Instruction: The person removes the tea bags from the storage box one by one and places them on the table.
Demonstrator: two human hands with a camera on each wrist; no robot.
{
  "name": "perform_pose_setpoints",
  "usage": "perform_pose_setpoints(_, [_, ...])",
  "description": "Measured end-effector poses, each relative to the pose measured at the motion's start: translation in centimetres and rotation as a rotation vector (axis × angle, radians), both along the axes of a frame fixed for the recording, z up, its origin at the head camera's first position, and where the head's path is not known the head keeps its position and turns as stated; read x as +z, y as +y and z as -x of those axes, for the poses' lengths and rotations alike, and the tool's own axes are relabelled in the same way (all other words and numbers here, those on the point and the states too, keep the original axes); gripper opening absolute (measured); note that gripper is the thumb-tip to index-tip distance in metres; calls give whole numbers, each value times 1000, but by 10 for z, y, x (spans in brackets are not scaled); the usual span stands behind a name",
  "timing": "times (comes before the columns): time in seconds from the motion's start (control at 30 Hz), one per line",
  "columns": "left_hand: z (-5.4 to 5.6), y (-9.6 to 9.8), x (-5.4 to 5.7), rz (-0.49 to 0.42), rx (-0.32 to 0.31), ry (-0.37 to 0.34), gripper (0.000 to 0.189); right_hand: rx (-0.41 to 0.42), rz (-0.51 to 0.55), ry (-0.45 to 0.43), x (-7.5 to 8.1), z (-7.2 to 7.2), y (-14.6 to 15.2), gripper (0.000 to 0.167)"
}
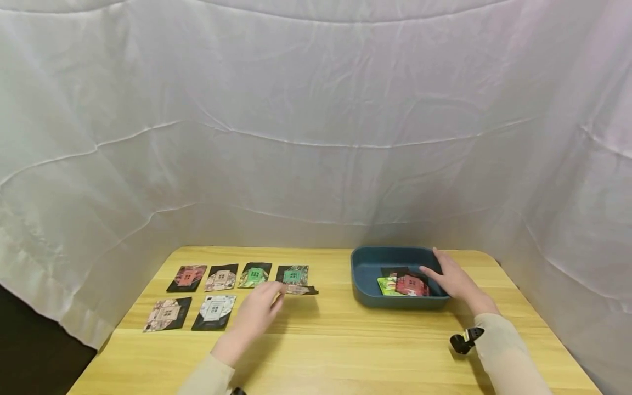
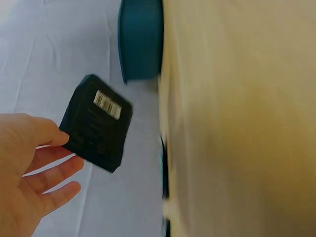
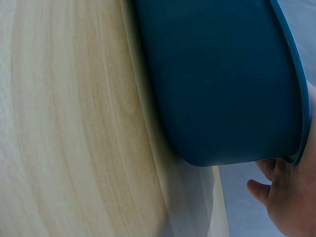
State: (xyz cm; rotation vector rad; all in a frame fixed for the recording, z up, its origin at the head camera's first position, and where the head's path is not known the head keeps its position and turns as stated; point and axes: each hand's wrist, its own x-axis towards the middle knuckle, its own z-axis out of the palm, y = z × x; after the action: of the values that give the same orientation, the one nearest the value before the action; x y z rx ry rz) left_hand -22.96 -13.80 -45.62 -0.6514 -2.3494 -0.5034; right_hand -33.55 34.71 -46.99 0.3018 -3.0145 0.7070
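My left hand (image 1: pixel 260 308) pinches a small flat dark packet (image 2: pixel 98 123) between thumb and fingers, raised above the table. A white barcode shows on its back in the left wrist view. My right hand (image 1: pixel 455 278) holds the right rim of a blue bin (image 1: pixel 367 296), its thumb over the inside and fingers along the outside. In the bin lie a red-fronted packet (image 1: pixel 412 284), a bright green packet (image 1: pixel 388 286) and a dark piece behind them.
Several similar packets lie in two rows on the left of the wooden table (image 1: pixel 321 356), among them a red one (image 1: pixel 187 277), a green one (image 1: pixel 254 275) and a white one (image 1: pixel 214 311). A pale curtain (image 1: pixel 316 109) hangs behind and along both sides.
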Motion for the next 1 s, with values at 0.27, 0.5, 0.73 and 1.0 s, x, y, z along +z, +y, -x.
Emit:
perform_pose_setpoints(0.27, [-8,-50,-10,92,-45,-182,21,-1,-3,2,0,0,0,91])
perform_pose_setpoints(0.5, [-12,-79,-11,182,-77,-307,17,-3,-9,9,-2,0,0,92])
perform_pose_setpoints(0.73, [-13,-93,-11,267,-12,-335,24,-4,-5,9,-4,1,1,90])
perform_pose_setpoints(1.0, [-15,-88,-4,300,128,-435,22,-5,-4,10,-2,1,0,91])
